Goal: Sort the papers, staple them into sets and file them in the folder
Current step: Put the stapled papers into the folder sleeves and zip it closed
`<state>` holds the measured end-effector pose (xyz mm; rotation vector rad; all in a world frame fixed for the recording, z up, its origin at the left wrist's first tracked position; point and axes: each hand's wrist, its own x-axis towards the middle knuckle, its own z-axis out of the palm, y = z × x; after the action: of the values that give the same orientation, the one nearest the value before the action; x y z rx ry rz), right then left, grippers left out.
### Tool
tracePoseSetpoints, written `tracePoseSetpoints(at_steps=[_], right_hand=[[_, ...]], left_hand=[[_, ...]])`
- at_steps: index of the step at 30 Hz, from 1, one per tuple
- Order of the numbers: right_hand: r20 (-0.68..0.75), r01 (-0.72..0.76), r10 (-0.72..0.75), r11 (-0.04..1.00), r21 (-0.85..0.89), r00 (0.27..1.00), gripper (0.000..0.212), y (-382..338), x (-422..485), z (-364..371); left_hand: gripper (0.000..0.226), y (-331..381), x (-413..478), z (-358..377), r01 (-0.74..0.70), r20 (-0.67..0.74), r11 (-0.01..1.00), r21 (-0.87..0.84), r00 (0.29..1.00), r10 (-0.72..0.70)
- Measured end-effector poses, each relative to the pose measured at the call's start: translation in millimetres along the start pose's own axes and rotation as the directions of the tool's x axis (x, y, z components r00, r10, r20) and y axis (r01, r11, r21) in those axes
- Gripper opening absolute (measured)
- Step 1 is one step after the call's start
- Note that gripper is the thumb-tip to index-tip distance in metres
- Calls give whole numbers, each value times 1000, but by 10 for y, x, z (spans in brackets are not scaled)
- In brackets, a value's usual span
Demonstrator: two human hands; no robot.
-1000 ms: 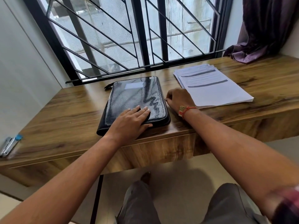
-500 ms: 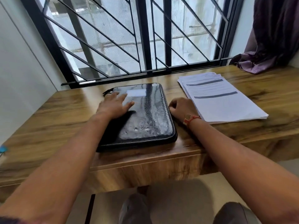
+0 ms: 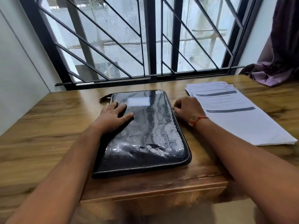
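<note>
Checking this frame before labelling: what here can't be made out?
Head view only.
Text on the papers: too small and blurred.
Contents of the folder: hidden under its cover.
The zipper pull: mostly hidden by the right hand.
The folder's label: washed out by glare.

A glossy black folder [image 3: 150,139] with a crocodile-skin texture lies flat and closed on the tabletop [image 3: 48,126], with a pale rectangular label [image 3: 138,101] near its far end. To its right lies a loosely squared stack of white printed papers [image 3: 239,120], with dark bars across the top sheet.
</note>
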<state>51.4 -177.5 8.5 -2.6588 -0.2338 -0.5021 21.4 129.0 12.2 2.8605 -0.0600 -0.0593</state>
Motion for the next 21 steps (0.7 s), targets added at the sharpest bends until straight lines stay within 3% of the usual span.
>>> tracePoseSetpoints(at_steps=[2,5,15,21], right_hand=[[-11,1,-1,1000,-20,1000,15,7,145,64],[-16,11,-12,998,-65,1000,17,-5,348,144],[-9,22,-24,979,-204,1000,11,36,1053,356],[49,201,-196,933,-297,979,10,-71,1338,352]], left_hand=[[89,16,16,-5,-43,-8,994,102,999,44],[77,56,18,-4,-116,5,970,216,993,117],[71,81,-28,-31,-146,24,966,213,989,144],[70,79,-22,-39,-148,25,970,194,989,146]])
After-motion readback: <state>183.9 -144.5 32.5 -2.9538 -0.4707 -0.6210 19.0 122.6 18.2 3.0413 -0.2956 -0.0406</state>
